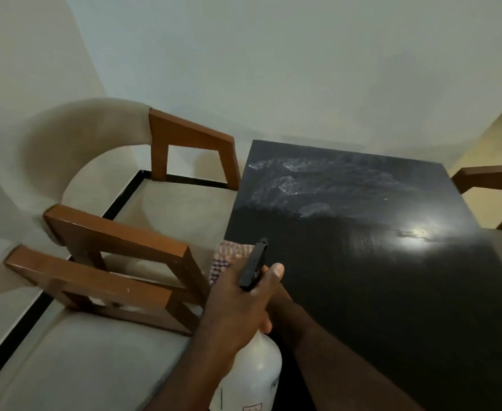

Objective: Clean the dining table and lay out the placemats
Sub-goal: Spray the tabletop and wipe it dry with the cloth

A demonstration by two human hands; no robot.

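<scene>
The black dining table (392,292) fills the right half of the head view. Wet spray patches (300,185) glisten on its far left part. My left hand (235,304) grips the neck of a white spray bottle (252,369), whose black trigger head (252,268) points toward the far end of the table. My right forearm reaches in under the left hand, and only the wrist of my right hand (279,301) shows. A checked cloth (226,256) lies at the table's left edge just beyond both hands. Whether the right hand holds the cloth is hidden.
Two beige upholstered chairs with brown wooden arms, a farther one (110,188) and a nearer one (95,292), stand tight against the table's left side. Another chair's wooden arm (493,176) shows at the right. Pale walls close in behind. A lamp's reflection (413,232) glares on the tabletop.
</scene>
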